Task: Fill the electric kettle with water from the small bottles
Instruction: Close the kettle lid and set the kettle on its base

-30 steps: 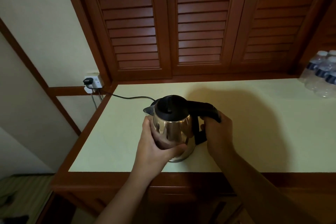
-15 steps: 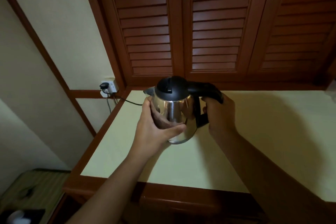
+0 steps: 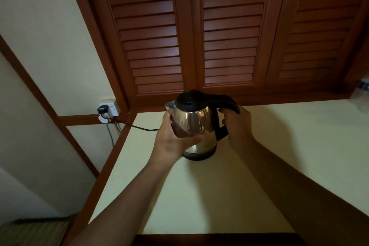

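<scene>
- Pale yellow counter (image 3: 229, 195) with a brown wooden edge stands before louvred wooden doors (image 3: 229, 32).
- Steel kettle (image 3: 196, 126) with closed black lid stands on the counter near its back left corner.
- Left hand (image 3: 171, 138) wraps around the kettle body.
- Right hand (image 3: 236, 124) grips the black handle (image 3: 223, 102).
- Blurred bottles (image 3: 362, 94) stand at the far right edge.
- Black cord (image 3: 137, 127) runs to the wall socket (image 3: 108, 109).

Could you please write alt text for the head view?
Both hands hold a steel electric kettle on a pale counter: left hand on its body, right hand on the black handle, lid shut. Water bottles sit far right.
</scene>
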The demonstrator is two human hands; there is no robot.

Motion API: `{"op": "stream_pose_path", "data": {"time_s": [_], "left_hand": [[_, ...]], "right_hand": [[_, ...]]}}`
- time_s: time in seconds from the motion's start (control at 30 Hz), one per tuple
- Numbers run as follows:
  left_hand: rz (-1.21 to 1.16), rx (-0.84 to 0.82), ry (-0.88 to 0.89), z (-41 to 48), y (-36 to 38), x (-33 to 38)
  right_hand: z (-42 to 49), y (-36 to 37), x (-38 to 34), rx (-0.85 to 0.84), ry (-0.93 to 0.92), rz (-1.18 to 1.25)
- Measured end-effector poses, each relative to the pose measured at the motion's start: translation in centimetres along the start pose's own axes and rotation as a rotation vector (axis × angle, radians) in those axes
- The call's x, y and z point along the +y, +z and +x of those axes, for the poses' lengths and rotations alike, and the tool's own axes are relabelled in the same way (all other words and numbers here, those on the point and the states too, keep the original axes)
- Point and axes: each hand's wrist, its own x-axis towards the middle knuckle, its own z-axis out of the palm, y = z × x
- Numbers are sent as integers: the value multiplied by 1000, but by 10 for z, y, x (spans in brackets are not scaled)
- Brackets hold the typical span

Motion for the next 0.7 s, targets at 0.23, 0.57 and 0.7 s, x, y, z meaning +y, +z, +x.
{"op": "stream_pose_path", "data": {"time_s": [0.23,0.57,0.7], "left_hand": [[55,-19,39,7,1,-15],[23,-25,77,19,-3,-19],[4,-29,96,22,-2,-21]], "right_hand": [[8,4,15,53,10,-24],[19,12,13,56,31,-31],[22,11,14,57,49,-29]]}}
